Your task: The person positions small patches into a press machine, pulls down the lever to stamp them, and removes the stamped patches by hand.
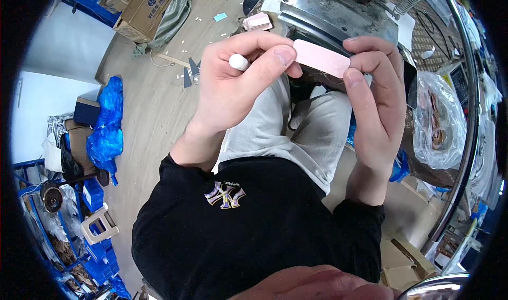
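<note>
A small flat pink piece [321,58] with rounded ends is stretched between my two hands, above my lap. My left hand [233,83] pinches its left end between thumb and fingers. Tucked in the curled fingers of that same hand is a white cylindrical thing [238,62], of which only the round end shows. My right hand [378,93] is closed on the right end of the pink piece, thumb below and fingers above. Just beyond my left hand lies a small stack of similar pink pieces [257,21].
A metal machine bed [333,14] stands just beyond my hands. Scissors [192,72] are at the left, near small scraps on the floor. A clear plastic bag [439,123] lies to the right. Cardboard boxes [145,11] stand at the upper left, and blue shelving [39,210] at the lower left.
</note>
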`<action>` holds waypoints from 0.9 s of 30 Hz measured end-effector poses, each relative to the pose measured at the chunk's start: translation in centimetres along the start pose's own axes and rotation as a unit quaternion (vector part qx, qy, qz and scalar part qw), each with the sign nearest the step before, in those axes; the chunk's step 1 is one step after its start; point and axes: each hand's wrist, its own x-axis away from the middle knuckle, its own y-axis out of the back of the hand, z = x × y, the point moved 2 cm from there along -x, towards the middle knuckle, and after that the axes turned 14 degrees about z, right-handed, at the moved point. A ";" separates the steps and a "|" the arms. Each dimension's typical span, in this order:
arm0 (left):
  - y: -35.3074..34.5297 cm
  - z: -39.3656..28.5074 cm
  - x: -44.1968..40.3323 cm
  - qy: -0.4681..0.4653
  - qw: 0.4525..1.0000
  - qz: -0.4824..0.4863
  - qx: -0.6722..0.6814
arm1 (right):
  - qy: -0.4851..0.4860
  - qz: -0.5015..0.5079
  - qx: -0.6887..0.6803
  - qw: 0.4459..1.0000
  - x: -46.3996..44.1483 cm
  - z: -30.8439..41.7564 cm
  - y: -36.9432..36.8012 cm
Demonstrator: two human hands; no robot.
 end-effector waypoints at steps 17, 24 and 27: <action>0.1 0.4 -0.2 0.037 0.999 0.001 -0.002 | 0.038 -0.039 0.166 0.985 0.4 -0.7 -0.4; 0.7 1.3 -0.4 0.031 0.999 -0.002 -0.041 | 0.028 -0.057 0.142 0.988 1.1 -1.7 0.0; 1.8 3.0 0.2 0.073 0.992 0.022 -0.101 | 0.005 -0.069 0.143 0.987 1.9 -2.3 0.6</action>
